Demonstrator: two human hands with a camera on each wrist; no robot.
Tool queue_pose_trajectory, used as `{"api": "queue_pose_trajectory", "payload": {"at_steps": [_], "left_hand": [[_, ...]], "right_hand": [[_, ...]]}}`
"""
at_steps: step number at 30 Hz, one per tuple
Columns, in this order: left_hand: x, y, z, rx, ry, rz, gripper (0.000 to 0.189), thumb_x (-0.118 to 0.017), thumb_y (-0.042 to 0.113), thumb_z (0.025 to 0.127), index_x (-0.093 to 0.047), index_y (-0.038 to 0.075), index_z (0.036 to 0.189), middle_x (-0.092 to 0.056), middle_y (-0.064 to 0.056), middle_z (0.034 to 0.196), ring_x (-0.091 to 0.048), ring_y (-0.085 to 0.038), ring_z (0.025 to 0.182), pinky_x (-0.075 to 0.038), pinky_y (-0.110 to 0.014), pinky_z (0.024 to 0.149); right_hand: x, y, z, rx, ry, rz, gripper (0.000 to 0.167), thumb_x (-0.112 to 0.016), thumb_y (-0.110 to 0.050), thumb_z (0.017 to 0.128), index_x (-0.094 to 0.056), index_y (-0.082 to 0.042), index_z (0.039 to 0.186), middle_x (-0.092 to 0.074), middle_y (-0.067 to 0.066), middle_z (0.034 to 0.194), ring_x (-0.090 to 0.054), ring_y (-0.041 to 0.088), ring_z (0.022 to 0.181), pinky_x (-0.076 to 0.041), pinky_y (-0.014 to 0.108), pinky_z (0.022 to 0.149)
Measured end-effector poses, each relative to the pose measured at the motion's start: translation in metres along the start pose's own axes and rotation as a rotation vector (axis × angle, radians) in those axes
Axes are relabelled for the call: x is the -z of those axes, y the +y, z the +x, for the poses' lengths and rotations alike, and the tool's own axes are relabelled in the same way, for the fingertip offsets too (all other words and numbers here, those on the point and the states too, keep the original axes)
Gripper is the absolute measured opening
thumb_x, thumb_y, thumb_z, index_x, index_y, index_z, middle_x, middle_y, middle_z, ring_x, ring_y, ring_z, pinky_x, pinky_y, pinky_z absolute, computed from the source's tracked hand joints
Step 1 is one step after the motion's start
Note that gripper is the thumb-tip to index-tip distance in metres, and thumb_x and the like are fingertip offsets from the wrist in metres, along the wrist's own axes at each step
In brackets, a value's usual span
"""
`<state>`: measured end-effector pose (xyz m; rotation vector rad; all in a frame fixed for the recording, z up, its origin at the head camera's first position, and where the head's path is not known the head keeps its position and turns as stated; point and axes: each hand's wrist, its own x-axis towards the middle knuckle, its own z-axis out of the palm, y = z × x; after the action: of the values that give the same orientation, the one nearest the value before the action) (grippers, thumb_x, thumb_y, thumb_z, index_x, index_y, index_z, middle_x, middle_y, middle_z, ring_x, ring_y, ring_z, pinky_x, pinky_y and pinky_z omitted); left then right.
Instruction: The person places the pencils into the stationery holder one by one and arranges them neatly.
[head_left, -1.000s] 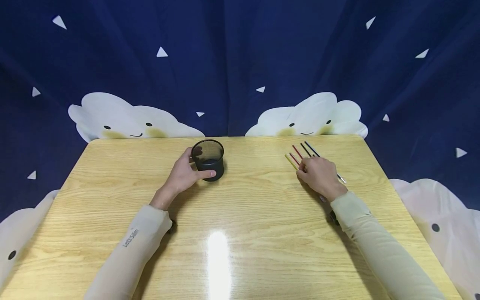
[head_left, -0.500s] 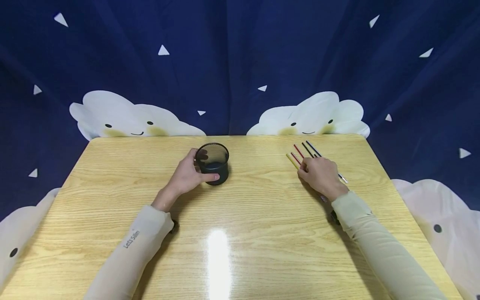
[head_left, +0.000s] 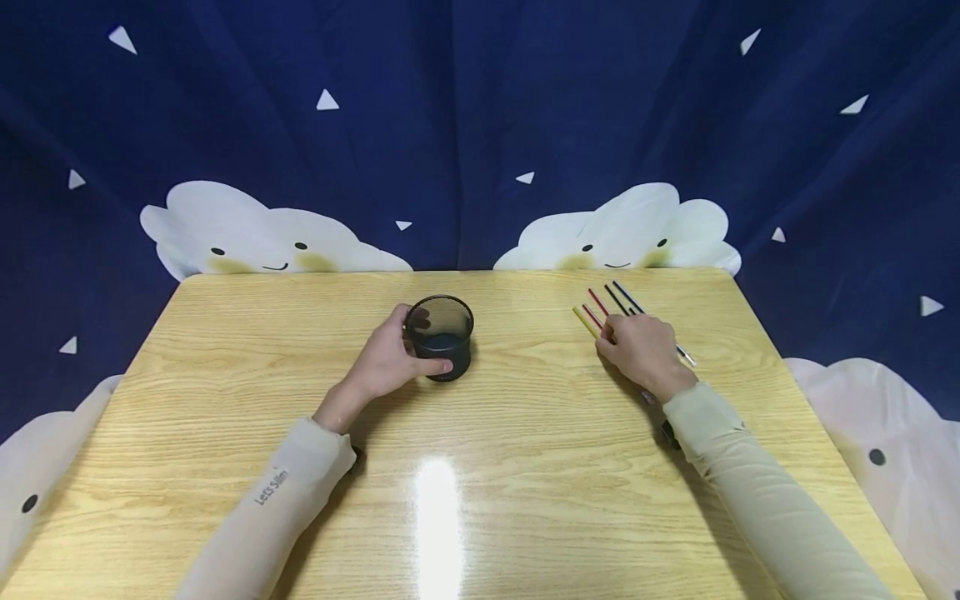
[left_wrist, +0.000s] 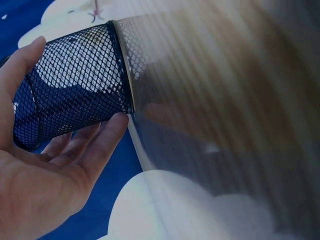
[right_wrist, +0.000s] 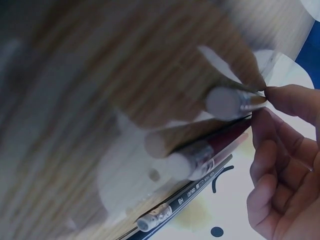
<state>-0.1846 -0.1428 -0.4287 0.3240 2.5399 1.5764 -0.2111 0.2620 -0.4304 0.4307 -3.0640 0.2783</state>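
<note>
Mesh cup [head_left: 461,350]: upright, my left hand [head_left: 386,362] curled round its wall.
Yellow pencil [head_left: 585,322]: at the row's left end on the table [head_left: 525,433], pinched by my right hand [head_left: 641,350].
Long axis: slants far-left to near-right, other pencils [head_left: 598,302] roughly parallel.
Gap: cup well left of the pencils; my right hand is nearer them.

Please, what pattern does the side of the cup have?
The cup has a dark diamond-like mesh, seen best in the left wrist view.
</note>
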Motion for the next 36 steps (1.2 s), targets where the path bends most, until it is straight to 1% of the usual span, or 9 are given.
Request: {"api": "queue_pose_trajectory", "payload": {"at_steps": [3, 5, 12, 18, 20, 23, 27, 36], "left_hand": [[-0.003, 0.001, -0.001, -0.006, -0.008, -0.002, 0.082, -0.100, 0.016, 0.077, -0.050, -0.001, 0.140, -0.066, -0.020, 0.130, -0.066, -0.028, 0.095, -0.053, -0.041, 0.087], [-0.006, 0.003, -0.003, -0.010, -0.014, -0.003, 0.083, -0.100, 0.015, 0.077, -0.050, -0.002, 0.141, -0.066, -0.020, 0.131, -0.066, -0.028, 0.096, -0.054, -0.042, 0.088], [-0.017, 0.006, -0.007, -0.037, -0.042, 0.003, 0.084, -0.101, 0.017, 0.077, -0.050, -0.003, 0.141, -0.064, -0.018, 0.135, -0.067, -0.032, 0.112, -0.052, -0.044, 0.096], [-0.023, 0.011, -0.011, -0.028, -0.058, 0.017, 0.085, -0.101, 0.018, 0.076, -0.051, -0.001, 0.141, -0.065, -0.018, 0.133, -0.064, -0.030, 0.104, -0.052, -0.044, 0.091], [-0.024, 0.012, -0.012, -0.032, -0.057, 0.039, 0.086, -0.101, 0.020, 0.076, -0.051, -0.001, 0.142, -0.065, -0.018, 0.133, -0.064, -0.030, 0.106, -0.052, -0.045, 0.094], [-0.025, 0.013, -0.013, -0.036, -0.056, 0.067, 0.088, -0.102, 0.023, 0.075, -0.051, -0.001, 0.142, -0.066, -0.018, 0.134, -0.065, -0.032, 0.116, -0.051, -0.048, 0.101], [-0.027, 0.014, -0.014, -0.030, -0.064, 0.073, 0.089, -0.103, 0.024, 0.074, -0.051, 0.000, 0.143, -0.065, -0.017, 0.136, -0.064, -0.034, 0.124, -0.049, -0.051, 0.107], [-0.031, 0.017, -0.016, -0.034, -0.082, 0.097, 0.088, -0.103, 0.026, 0.075, -0.052, 0.003, 0.143, -0.066, -0.014, 0.136, -0.064, -0.032, 0.123, -0.050, -0.051, 0.106]], "right_hand": [[0.000, -0.001, 0.000, 0.000, -0.003, 0.001, 0.017, -0.071, -0.017, 0.103, -0.071, -0.011, 0.087, -0.064, 0.003, 0.070, -0.058, 0.024, 0.057, -0.049, 0.045, 0.051], [0.000, 0.000, -0.001, -0.001, -0.003, 0.001, 0.017, -0.071, -0.017, 0.103, -0.071, -0.011, 0.087, -0.064, 0.003, 0.070, -0.058, 0.024, 0.057, -0.050, 0.045, 0.051], [0.000, -0.001, -0.002, -0.002, -0.005, 0.007, 0.017, -0.071, -0.017, 0.103, -0.071, -0.011, 0.087, -0.064, 0.002, 0.069, -0.057, 0.023, 0.057, -0.049, 0.045, 0.051], [-0.001, 0.000, -0.001, 0.000, -0.007, 0.005, 0.017, -0.070, -0.016, 0.103, -0.071, -0.010, 0.087, -0.065, 0.003, 0.070, -0.058, 0.024, 0.057, -0.050, 0.045, 0.051], [-0.001, 0.000, -0.001, -0.001, -0.008, 0.003, 0.017, -0.071, -0.016, 0.103, -0.071, -0.010, 0.087, -0.064, 0.003, 0.070, -0.058, 0.024, 0.057, -0.050, 0.045, 0.051], [0.000, 0.000, 0.000, 0.000, -0.013, 0.008, 0.017, -0.071, -0.016, 0.103, -0.071, -0.009, 0.087, -0.064, 0.004, 0.070, -0.058, 0.024, 0.057, -0.050, 0.045, 0.051], [0.000, 0.000, 0.000, 0.001, -0.015, 0.009, 0.017, -0.071, -0.016, 0.103, -0.071, -0.009, 0.087, -0.065, 0.004, 0.071, -0.058, 0.024, 0.057, -0.050, 0.046, 0.051], [0.001, 0.000, 0.001, -0.010, -0.024, 0.014, 0.016, -0.070, -0.016, 0.103, -0.072, -0.008, 0.089, -0.067, 0.005, 0.074, -0.059, 0.024, 0.059, -0.052, 0.047, 0.053]]}}
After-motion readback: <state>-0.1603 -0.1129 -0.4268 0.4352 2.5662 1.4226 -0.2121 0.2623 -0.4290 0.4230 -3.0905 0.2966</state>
